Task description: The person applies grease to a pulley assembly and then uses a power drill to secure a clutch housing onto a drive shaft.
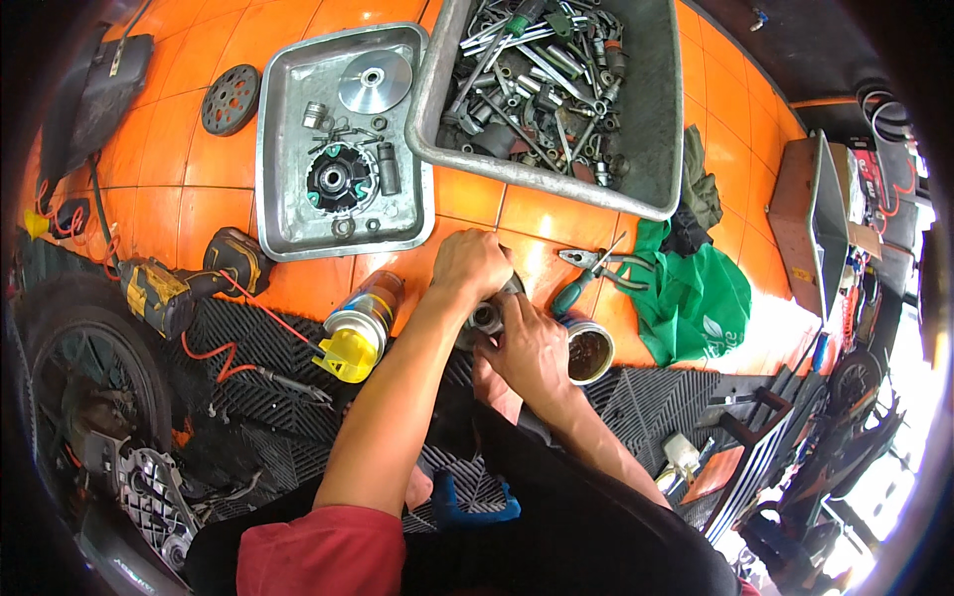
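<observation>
My left hand [473, 266] is closed over the top of a round metal part [486, 317], its fingers curled. From the right, my right hand [531, 346] grips the same part, thumb and fingers pressed against its side. A ring-shaped end with a central hole shows between the hands. The rest is covered by my fingers, so its exact kind is unclear. Just right of my right hand stands an open tin [602, 374] with brown grease inside. Left of my hands lies a spray can [370, 316] with a yellow cap.
A metal tray [270, 149] holds a shiny disc [376, 81] and a clutch part [340, 179]. Beside it stands a large bin [556, 191] of tools. Pliers [632, 270], a screwdriver [572, 295] and a green bag [701, 303] lie right. An impact driver [164, 298] lies left.
</observation>
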Demonstrator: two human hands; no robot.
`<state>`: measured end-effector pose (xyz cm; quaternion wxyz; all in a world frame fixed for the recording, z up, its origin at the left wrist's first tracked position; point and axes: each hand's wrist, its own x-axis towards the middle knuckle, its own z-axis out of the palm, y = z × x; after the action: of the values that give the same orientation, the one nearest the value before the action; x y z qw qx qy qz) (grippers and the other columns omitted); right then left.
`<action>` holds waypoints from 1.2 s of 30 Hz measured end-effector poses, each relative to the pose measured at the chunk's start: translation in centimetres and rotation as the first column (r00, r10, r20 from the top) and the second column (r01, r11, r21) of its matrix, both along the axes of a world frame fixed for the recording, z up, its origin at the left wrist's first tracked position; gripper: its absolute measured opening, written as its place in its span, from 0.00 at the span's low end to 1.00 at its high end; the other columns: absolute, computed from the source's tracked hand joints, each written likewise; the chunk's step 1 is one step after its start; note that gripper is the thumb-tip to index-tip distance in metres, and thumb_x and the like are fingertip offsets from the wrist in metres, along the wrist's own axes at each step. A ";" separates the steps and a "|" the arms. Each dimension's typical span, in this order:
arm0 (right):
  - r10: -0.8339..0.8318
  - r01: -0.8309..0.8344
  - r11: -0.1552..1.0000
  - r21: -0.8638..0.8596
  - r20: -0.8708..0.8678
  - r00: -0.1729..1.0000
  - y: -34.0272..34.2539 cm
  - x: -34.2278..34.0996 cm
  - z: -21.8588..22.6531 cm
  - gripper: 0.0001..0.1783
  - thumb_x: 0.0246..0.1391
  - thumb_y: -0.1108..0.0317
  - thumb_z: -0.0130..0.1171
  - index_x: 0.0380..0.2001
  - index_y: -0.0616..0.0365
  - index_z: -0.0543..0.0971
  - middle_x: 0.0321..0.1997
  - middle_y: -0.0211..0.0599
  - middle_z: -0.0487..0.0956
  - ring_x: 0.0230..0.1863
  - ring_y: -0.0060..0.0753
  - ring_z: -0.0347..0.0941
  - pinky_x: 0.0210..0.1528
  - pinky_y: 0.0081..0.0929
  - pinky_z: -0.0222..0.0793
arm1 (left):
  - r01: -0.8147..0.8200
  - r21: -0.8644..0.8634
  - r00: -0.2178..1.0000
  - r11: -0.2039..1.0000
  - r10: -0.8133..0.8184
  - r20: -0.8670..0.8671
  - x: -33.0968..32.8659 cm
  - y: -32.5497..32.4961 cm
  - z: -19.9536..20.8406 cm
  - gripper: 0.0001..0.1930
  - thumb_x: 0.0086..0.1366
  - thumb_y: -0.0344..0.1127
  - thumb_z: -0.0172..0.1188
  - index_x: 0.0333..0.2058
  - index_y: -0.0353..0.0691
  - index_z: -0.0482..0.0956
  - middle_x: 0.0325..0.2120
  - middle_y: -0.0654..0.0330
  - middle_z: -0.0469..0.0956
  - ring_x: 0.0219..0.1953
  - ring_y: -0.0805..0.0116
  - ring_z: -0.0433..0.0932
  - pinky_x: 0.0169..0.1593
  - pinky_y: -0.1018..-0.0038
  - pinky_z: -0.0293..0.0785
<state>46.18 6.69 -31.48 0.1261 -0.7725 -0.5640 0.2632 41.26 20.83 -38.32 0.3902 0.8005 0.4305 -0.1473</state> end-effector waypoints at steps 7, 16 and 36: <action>0.063 -0.043 0.985 -0.166 0.115 0.991 0.7 0.8 -1.5 0.27 0.47 0.49 0.69 0.35 0.62 0.73 0.30 0.44 0.79 0.30 0.48 0.80 0.32 0.41 0.76 | 0.012 0.033 0.999 0.999 -0.013 0.047 0.3 -0.1 -0.7 0.19 0.63 0.45 0.55 0.35 0.33 0.85 0.36 0.42 0.83 0.42 0.46 0.83 0.50 0.58 0.77; 0.041 -0.028 0.994 -0.102 0.125 0.991 1.4 0.1 0.5 0.32 0.39 0.53 0.75 0.39 0.64 0.71 0.37 0.48 0.80 0.34 0.50 0.81 0.36 0.42 0.77 | 0.002 0.092 0.999 0.996 -0.006 0.040 0.0 -0.1 -1.1 0.18 0.60 0.44 0.56 0.35 0.34 0.84 0.33 0.44 0.83 0.40 0.48 0.82 0.50 0.58 0.76; 0.132 -0.063 0.941 -0.333 0.189 0.973 1.5 0.3 -1.7 0.35 0.47 0.42 0.68 0.39 0.66 0.71 0.25 0.43 0.81 0.26 0.46 0.81 0.30 0.37 0.77 | -0.005 0.005 1.000 1.000 0.005 -0.024 0.6 0.2 0.0 0.23 0.61 0.49 0.54 0.36 0.31 0.84 0.36 0.42 0.83 0.43 0.46 0.82 0.51 0.57 0.75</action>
<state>46.43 8.15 -33.17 -0.0758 -0.7769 -0.5607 0.2761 41.83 21.00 -38.30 0.3835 0.7985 0.4376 -0.1546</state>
